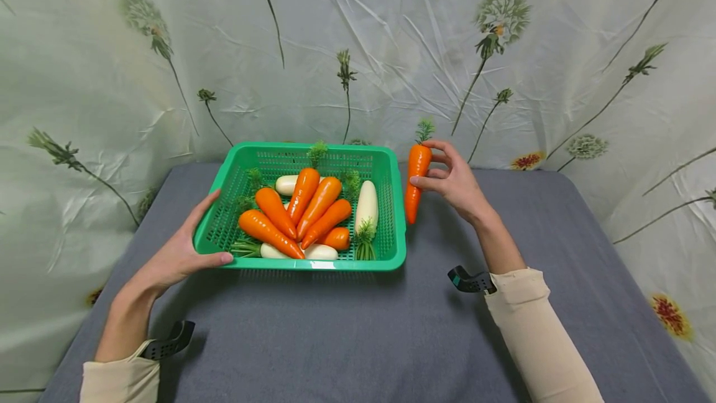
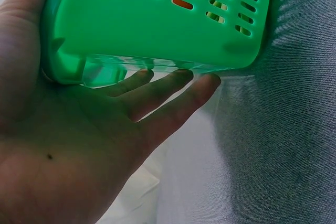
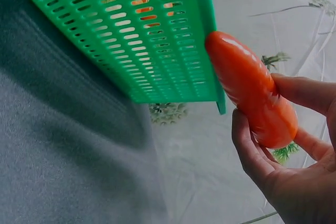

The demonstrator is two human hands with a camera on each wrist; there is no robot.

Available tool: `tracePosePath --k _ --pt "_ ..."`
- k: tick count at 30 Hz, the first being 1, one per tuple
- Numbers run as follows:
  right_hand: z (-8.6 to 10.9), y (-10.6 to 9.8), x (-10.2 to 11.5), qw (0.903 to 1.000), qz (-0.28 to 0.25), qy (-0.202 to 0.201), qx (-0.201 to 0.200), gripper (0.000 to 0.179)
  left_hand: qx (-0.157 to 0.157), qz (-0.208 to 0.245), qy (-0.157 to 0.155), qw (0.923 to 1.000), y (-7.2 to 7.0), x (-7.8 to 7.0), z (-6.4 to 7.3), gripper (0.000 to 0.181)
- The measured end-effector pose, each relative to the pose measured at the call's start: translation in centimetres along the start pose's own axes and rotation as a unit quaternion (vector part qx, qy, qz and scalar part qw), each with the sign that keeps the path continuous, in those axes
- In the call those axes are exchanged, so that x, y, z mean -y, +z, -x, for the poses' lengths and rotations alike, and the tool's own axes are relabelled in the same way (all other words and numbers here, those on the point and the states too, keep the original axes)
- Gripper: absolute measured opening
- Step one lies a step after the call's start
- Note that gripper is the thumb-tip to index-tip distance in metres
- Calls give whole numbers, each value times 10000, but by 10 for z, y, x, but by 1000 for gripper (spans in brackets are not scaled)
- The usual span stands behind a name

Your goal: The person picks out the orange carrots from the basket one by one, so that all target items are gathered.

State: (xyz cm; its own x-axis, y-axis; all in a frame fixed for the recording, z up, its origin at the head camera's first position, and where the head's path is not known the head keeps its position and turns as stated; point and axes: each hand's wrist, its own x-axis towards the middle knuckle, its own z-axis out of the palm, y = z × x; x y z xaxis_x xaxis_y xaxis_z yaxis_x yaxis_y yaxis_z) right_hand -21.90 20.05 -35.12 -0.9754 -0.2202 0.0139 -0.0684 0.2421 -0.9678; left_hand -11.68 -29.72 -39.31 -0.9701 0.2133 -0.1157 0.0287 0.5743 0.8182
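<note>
A green plastic basket (image 1: 396,204) holds several orange carrots (image 1: 319,204) and white radishes (image 1: 366,204). My left hand (image 1: 181,250) spans its front left corner, with the thumb along the front rim. In the left wrist view the straight fingers (image 2: 173,95) lie against the outside of the basket wall. Just outside the right rim, my right hand (image 1: 450,179) pinches another carrot (image 1: 417,173) between thumb and fingers. That carrot hangs upright, its tip down and its green leaf tuft on top. In the right wrist view its tip overlaps the basket's rim.
A grey cloth (image 1: 347,334) covers the table under the basket. Behind the table hangs a pale curtain (image 1: 380,30) printed with dandelions. Dark straps (image 1: 472,280) sit at both wrists, by the cream sleeves (image 1: 537,334).
</note>
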Motion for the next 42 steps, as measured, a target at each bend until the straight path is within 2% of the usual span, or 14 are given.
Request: tracePosePath --k 19,23,42 --pt "-5 -7 -27 9992 242 308 -71 79 -28 83 -30 10000 0 -1 0 118" --pt "-5 -8 -36 9983 409 418 -11 81 -28 91 -60 9999 1 -1 0 118" --pt "-8 0 -66 9965 442 673 209 81 -45 212 64 9997 2 3 0 119"
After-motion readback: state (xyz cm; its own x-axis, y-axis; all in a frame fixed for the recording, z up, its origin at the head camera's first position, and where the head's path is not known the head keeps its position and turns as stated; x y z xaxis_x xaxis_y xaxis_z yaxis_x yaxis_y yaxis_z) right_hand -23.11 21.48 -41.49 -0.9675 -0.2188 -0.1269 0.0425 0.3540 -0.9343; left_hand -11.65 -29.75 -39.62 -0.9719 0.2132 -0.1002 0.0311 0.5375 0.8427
